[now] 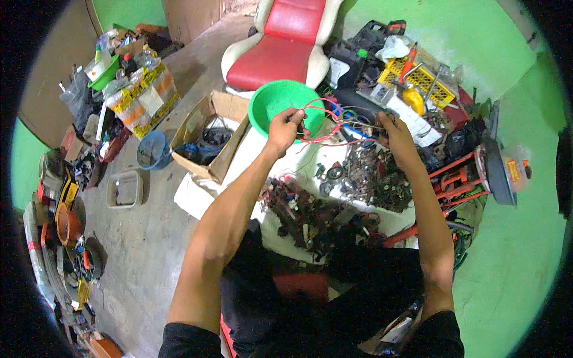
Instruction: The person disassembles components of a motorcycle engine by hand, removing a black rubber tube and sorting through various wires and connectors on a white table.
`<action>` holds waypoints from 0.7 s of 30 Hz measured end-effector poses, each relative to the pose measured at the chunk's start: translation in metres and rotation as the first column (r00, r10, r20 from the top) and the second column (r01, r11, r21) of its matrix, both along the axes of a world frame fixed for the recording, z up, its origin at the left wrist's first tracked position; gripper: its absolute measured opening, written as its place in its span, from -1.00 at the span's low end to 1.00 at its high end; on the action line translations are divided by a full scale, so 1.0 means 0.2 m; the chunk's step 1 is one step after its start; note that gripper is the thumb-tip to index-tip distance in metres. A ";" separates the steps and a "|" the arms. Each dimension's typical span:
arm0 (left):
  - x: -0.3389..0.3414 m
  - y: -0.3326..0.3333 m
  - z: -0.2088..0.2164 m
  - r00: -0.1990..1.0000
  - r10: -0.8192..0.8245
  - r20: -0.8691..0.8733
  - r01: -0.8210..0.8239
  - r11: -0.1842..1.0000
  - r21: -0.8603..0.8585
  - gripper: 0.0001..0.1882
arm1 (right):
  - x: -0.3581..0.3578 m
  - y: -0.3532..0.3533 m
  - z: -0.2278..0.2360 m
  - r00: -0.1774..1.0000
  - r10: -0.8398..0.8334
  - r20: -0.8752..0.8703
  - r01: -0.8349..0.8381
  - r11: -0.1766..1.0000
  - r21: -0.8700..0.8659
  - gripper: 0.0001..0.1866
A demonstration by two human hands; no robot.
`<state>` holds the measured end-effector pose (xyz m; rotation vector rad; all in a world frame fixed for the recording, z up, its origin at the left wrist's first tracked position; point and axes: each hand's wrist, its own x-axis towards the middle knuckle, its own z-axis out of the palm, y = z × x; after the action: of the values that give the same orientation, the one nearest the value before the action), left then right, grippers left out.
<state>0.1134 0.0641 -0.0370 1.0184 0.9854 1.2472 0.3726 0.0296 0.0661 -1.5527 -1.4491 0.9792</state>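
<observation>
From my feed, both hands are up in front of the person, stretching a tangle of thin wires between them. The left hand (285, 126) is closed in a pinch on the left end of the red wire bundle (327, 126), right in front of the green plastic bowl (276, 102). The right hand (395, 136) is closed around the other end, where the strands gather into what looks like a dark plug or sleeve — I can't make that part out clearly at this distance. The wires hang in loose loops between the two grips, clear of the surface below.

As for progress, I'd judge the sorting is only partly along. The bowl looks empty or nearly so, while a large heap of small metal parts (377, 174) and a second pile of tangled wiring and connectors (310, 216) lie on the white sheet (197, 194) spread over the floor — plenty left to go through. The bundle in hand is not yet pulled apart; the strands run together into the right grip.

Beside the sheet sit a cardboard box (210, 138) and a red seat (282, 48).
</observation>
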 end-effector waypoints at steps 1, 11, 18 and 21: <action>0.05 -0.01 0.05 0.994 0.077 0.083 -0.076 0.997 -0.010 -0.72 | 0.02 -0.04 0.04 1.000 -0.025 -0.002 0.025 0.999 0.036 -0.58; 0.00 -0.06 0.24 0.952 0.259 0.161 -0.264 0.964 0.010 -0.76 | 0.41 -0.11 -0.15 0.905 -0.339 -0.259 0.365 0.929 0.059 -0.63; 0.03 -0.22 0.51 0.904 0.017 0.428 -0.003 0.999 -0.033 -0.82 | 0.34 -0.14 -0.11 0.728 -0.154 -0.668 0.306 0.945 0.116 -0.73; 0.14 -0.28 0.55 0.905 -0.041 0.423 0.056 0.998 -0.025 -0.79 | 0.12 -0.20 -0.04 0.932 -0.035 -0.362 0.094 0.985 0.147 -0.72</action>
<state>0.1415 0.0080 0.0721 0.6957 0.6373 1.3316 0.3966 -0.0114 0.0581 -1.2205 -1.1812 1.0174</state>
